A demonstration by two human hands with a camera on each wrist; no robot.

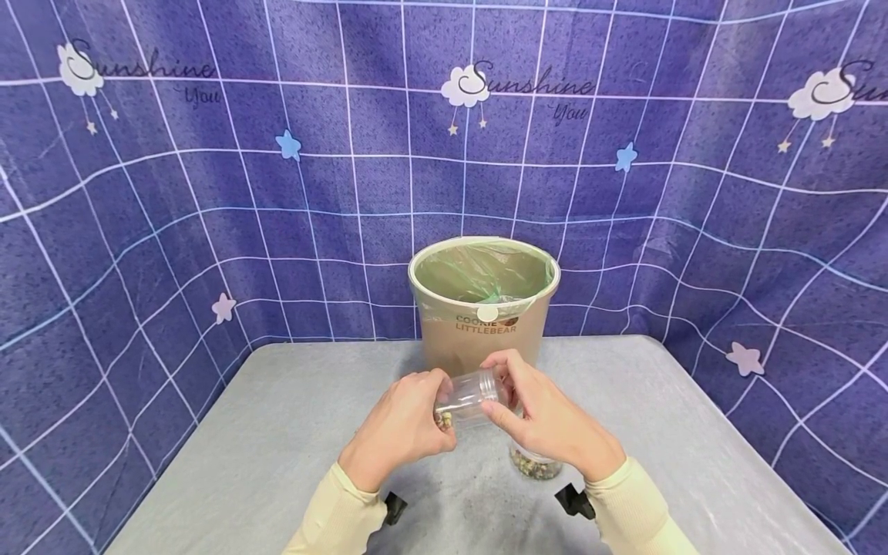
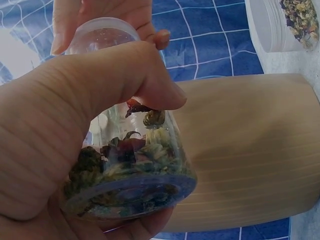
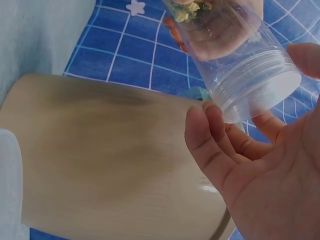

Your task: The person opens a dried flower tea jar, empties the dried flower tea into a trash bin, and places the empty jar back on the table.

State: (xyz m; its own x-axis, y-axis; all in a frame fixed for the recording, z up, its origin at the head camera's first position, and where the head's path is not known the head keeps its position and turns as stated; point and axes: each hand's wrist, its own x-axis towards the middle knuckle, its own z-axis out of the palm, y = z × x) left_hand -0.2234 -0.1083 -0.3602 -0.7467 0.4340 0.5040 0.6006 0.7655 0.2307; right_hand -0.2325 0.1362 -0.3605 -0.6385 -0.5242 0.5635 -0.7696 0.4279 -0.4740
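So the right hand (image 3: 265, 170) has its thumb and fingertips around the threaded mouth of a clear jar (image 3: 237, 70), which is tilted with that end toward the lower right, and the left hand (image 3: 225, 42) shows through the plastic farther up, near some yellowish dried bits (image 3: 187, 11) inside. Big tan bin (image 3: 110, 155) fills most of the lower left, with a scrap of greenish plastic (image 3: 196, 93) showing beside the jar's neck. Past that it's blue cloth (image 3: 132, 55) with pale gridlines and a little star (image 3: 135, 7), plus a greyish surface (image 3: 45, 40) upper left and some whitish thing (image 3: 10, 185) cut off at the left edge, can't really tell what.
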